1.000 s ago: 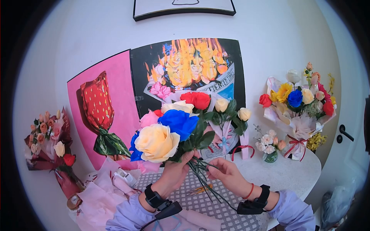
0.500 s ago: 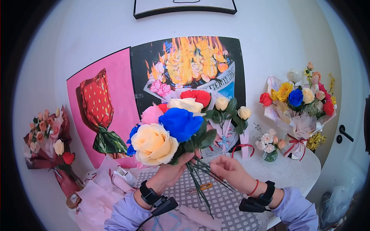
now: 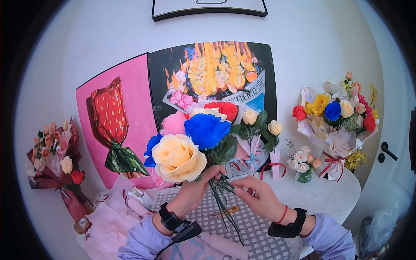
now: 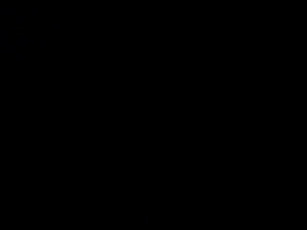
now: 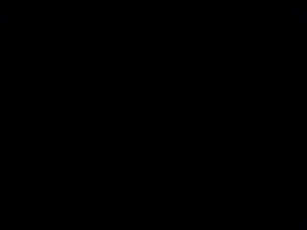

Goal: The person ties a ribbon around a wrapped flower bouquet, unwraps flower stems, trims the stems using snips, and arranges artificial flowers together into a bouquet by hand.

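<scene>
In the head view my left hand (image 3: pixel 193 193) grips a bouquet of artificial roses just below the blooms. A large cream rose (image 3: pixel 180 158) faces me at the front, with a blue rose (image 3: pixel 207 131) above it. Pink (image 3: pixel 173 123) and red (image 3: pixel 229 111) blooms sit behind, and dark green leaves (image 3: pixel 223 149) fill the right side. Thin green stems (image 3: pixel 225 208) fan downward from my left hand over the table. My right hand (image 3: pixel 258 199) pinches at these stems from the right, its fingertips close below the left hand. Both wrist views are black.
Under the hands lies a grey patterned mat (image 3: pixel 264 229) with orange-handled scissors (image 3: pixel 227 211). Pink wrapping paper (image 3: pixel 110 225) is heaped at the left. A wrapped bouquet (image 3: pixel 338 134) and a small glass vase (image 3: pixel 304 175) stand on the white table (image 3: pixel 338 195) at the right.
The right hand moved slightly right and down along the stems, then back up to the left, nearer the left hand. The bouquet shifted a little and the stems now hang closer together.
</scene>
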Available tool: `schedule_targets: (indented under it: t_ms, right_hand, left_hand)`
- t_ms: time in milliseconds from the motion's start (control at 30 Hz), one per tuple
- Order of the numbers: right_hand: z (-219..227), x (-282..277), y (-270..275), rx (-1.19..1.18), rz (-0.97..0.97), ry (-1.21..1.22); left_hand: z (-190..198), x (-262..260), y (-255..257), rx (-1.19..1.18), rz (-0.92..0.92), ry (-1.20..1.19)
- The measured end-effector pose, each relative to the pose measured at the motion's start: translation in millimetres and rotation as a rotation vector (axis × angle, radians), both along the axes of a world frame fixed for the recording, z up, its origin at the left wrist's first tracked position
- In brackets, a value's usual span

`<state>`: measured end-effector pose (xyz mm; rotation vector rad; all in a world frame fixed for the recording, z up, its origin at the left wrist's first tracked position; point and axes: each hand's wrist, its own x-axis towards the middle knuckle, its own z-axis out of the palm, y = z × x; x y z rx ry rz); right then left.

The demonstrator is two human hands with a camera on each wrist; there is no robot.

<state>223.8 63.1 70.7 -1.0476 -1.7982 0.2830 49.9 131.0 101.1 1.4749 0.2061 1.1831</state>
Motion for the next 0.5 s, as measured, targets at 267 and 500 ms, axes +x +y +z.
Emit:
schedule_targets:
  t_ms: [267,500]
  right_hand:
    - [1,-3,1,0.067,0.120,-0.055]
    - [0,-9,-5,0.341,-0.309,-0.541]
  left_hand:
    - [-8,1,9,-0.021,-0.030,0.053]
    - [-19,10,14,0.099,0.030,0.074]
